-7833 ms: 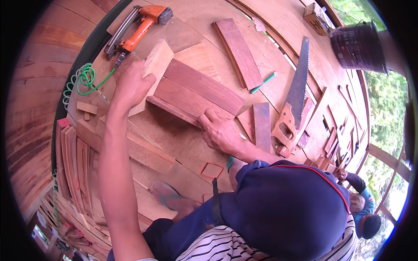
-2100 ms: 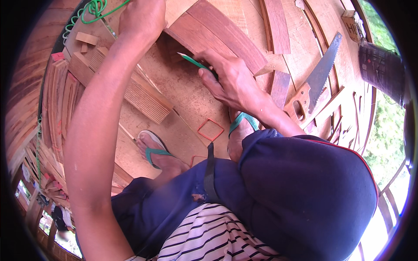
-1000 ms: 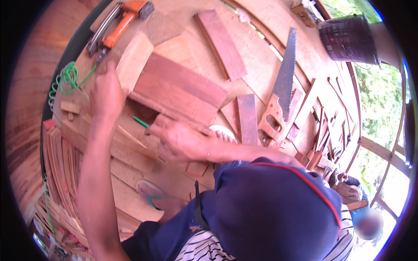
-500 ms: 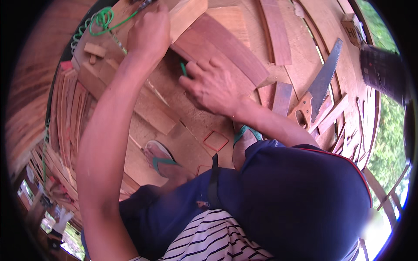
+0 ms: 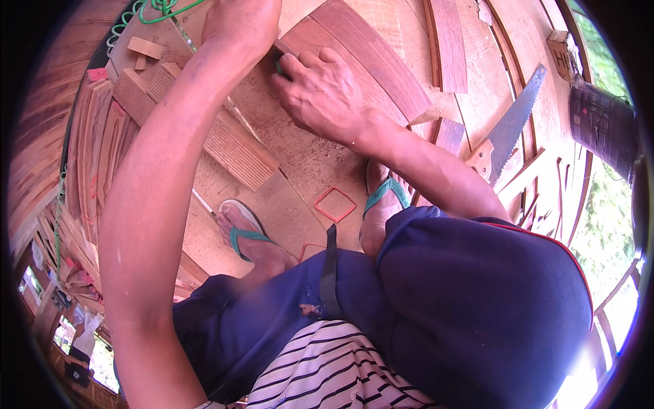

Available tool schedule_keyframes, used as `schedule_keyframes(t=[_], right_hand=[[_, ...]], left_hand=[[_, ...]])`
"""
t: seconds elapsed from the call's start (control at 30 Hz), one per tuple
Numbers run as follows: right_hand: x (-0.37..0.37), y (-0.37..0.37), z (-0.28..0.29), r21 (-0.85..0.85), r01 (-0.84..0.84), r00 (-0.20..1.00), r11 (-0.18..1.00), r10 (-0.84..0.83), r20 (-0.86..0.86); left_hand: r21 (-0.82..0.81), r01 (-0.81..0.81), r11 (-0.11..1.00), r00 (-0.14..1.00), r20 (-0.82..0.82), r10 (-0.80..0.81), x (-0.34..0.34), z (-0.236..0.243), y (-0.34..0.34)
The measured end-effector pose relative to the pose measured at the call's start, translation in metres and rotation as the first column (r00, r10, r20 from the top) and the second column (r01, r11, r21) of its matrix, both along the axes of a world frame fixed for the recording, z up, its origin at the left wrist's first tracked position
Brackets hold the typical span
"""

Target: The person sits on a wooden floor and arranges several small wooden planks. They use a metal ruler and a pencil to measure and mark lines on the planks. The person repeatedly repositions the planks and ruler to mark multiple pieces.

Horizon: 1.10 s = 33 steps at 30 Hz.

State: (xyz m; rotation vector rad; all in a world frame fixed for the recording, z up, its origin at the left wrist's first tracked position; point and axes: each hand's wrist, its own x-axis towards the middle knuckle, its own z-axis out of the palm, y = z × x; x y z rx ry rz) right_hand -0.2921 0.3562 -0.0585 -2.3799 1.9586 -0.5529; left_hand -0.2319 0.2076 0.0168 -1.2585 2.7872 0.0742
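Right hand [image 5: 320, 88] curls round a mostly hidden green pencil [image 5: 278, 67]; left hand [image 5: 243, 22] cropped, I cannot tell its grip. Reddish wooden panel [image 5: 372, 63], far centre: probably stiff, fairly heavy; I'd grasp opposite edges

A reddish-brown panel of joined wooden planks [image 5: 364, 65] sat just before the bare right hand [image 5: 323, 99]. Right of it lay a long reddish-brown wooden board [image 5: 449, 48], then a grey-bladed, wooden-handled handsaw [image 5: 512, 123]. Left and nearer lay a grooved brown wooden beam [image 5: 242, 153]. A thin red square band [image 5: 351, 204] lay between the feet [image 5: 255, 243].
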Motion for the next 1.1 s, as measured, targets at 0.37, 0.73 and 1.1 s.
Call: schedule_keyframes(t=[0.37, 0.73, 1.1], right_hand=[[-0.001, -0.002, 0.002, 0.019, 0.052, 0.998, 0.998, -0.052, 0.031], [0.000, -0.004, 0.000, 0.020, 0.062, 0.998, 0.998, -0.063, 0.012], [-0.054, 0.068, 0.047, 0.061, 0.309, 0.819, 0.949, -0.298, 0.490]], left_hand=[[0.053, -0.018, 0.998, 0.999, 0.028, 0.016, -0.007, 0.002, -0.001], [0.043, -0.031, 0.999, 0.999, -0.026, 0.032, -0.010, 0.004, 0.002], [0.078, 0.032, 0.996, 0.999, 0.002, -0.032, 0.001, -0.012, -0.009]])
